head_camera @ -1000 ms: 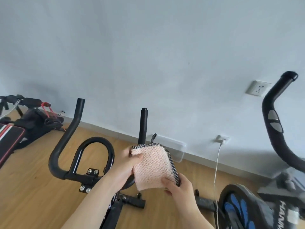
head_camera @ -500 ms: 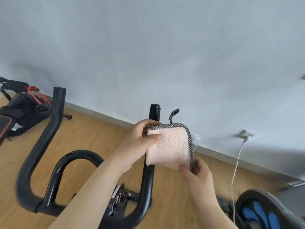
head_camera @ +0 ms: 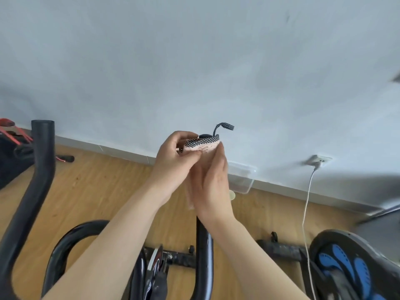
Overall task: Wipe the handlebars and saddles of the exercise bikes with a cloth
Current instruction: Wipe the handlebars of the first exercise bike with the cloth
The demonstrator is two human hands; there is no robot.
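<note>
The pink cloth (head_camera: 203, 147) covers the top of the black handlebar (head_camera: 204, 256) upright. The left hand (head_camera: 173, 163) pinches its dotted hem with curled fingers; the right hand (head_camera: 214, 187) presses it against the bar, fingers straight.

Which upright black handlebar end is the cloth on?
The right bar end, its tip peeking above the cloth between left hand and right hand; the left bar end stands bare.
</note>
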